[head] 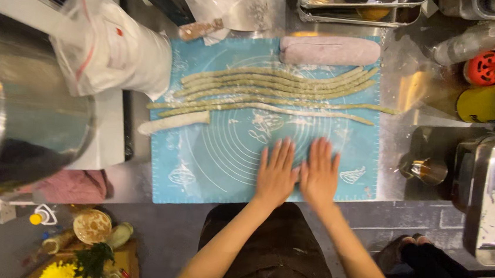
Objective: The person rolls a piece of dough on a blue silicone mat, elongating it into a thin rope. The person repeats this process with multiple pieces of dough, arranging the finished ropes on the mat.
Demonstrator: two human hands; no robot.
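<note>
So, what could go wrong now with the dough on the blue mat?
1. Both hands, left hand and right hand, press flat at the near edge of the blue mat; a piece rolled there might slip off the edge.
2. The thin dough ropes lie touching one another, so they may stick together.
3. The longest rope and the pale stub overhang the mat's sides and could pick up dirt from the steel counter.

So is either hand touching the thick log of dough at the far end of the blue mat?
No, the left hand and right hand lie flat on the near blue mat, apart from the dough log.
</note>
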